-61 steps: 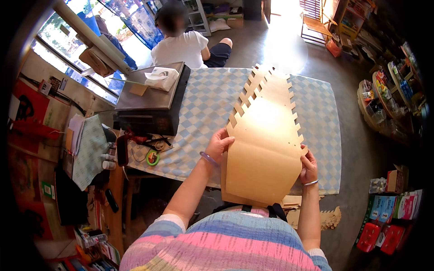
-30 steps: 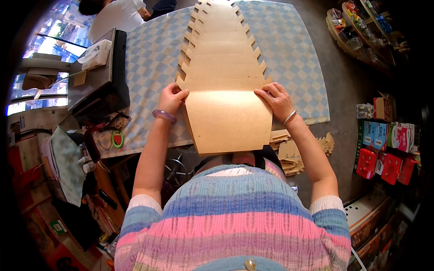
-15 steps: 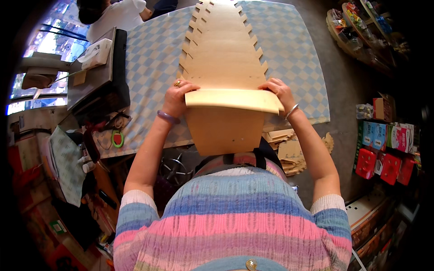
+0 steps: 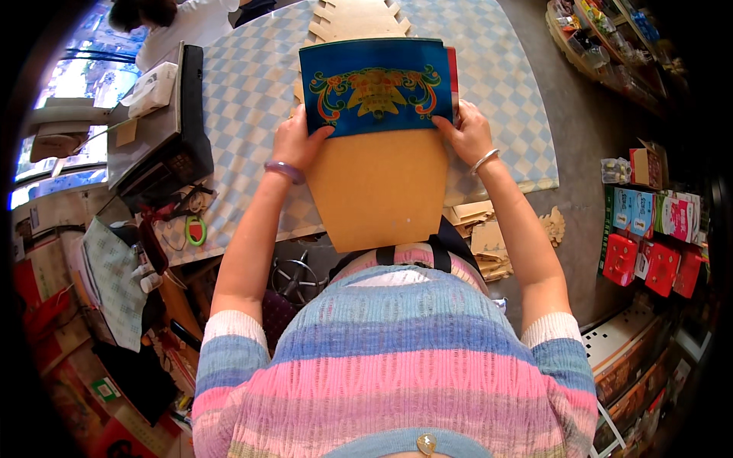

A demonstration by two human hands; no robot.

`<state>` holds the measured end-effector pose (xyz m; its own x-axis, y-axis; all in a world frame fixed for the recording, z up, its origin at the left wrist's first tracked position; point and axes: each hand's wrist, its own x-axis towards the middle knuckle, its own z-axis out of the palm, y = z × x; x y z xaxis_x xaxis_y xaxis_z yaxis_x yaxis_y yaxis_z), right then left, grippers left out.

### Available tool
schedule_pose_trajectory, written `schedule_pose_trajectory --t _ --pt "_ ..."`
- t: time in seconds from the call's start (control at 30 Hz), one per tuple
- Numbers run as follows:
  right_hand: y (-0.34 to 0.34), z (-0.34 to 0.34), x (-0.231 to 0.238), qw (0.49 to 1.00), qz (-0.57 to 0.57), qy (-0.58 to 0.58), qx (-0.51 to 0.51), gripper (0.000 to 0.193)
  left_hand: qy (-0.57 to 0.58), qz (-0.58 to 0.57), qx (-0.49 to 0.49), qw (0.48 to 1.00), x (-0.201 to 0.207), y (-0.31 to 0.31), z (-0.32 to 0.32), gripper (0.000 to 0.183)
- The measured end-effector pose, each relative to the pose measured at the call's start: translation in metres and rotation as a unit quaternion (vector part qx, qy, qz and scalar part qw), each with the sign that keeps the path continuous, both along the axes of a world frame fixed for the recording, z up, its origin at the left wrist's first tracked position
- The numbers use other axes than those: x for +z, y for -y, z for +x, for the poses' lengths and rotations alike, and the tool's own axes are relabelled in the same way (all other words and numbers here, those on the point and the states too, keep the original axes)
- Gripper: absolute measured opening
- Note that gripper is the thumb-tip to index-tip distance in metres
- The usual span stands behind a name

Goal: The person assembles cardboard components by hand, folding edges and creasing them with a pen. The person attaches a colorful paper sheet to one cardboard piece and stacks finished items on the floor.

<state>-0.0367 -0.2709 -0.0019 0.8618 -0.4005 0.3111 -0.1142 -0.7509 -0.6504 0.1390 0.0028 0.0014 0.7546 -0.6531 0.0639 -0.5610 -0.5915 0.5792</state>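
Note:
A long tan cardboard sheet [image 4: 382, 191] is folded across in front of me, its near panel hanging down toward my waist. Its raised flap [image 4: 374, 53] shows a blue printed face with a gold, green and orange ornament; a red strip shows along the flap's right edge. The notched far part [image 4: 359, 19] lies on the table behind it. My left hand [image 4: 296, 141] grips the left side at the fold, thumb on the front. On the right side, my right hand [image 4: 469, 133] does likewise. The fingers behind the cardboard are partly hidden.
The table wears a blue-and-white checked cloth [image 4: 504, 114]. A dark boxy device [image 4: 172, 130] and green-handled scissors [image 4: 196, 230] are at left. Cardboard pieces [image 4: 489, 248] are stacked low at right. Another person [image 4: 183, 30] is at far left. Packaged goods [image 4: 641, 221] stand at right.
The cardboard's folded flap has swung up and away from me, and its blue printed face now shows. Both hands rose slightly, their thumbs now on the front.

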Motion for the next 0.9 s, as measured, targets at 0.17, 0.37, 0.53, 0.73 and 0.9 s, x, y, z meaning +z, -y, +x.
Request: schedule_pose_trajectory --t 0.17,0.37,0.53,0.73,0.9 --pt "0.005 0.014 0.018 0.987 -0.026 -0.153 -0.044 0.036 -0.041 0.064 0.015 0.997 0.006 0.008 0.008 0.046" --pt "0.013 0.027 0.016 0.986 -0.047 -0.161 -0.025 0.036 -0.056 0.107 0.022 0.992 0.008 0.014 0.016 0.047" --pt "0.025 0.030 0.003 0.997 -0.042 -0.040 0.047 0.035 -0.065 0.127 0.028 0.989 0.006 0.019 0.020 0.050" --pt "0.027 0.049 0.014 0.970 -0.059 -0.237 0.022 0.040 -0.036 0.146 0.023 0.988 0.004 0.019 0.021 0.054" --pt "0.031 0.059 0.012 0.956 -0.035 -0.289 0.022 0.046 -0.061 0.215 0.056 0.973 0.014 0.027 0.016 0.066"
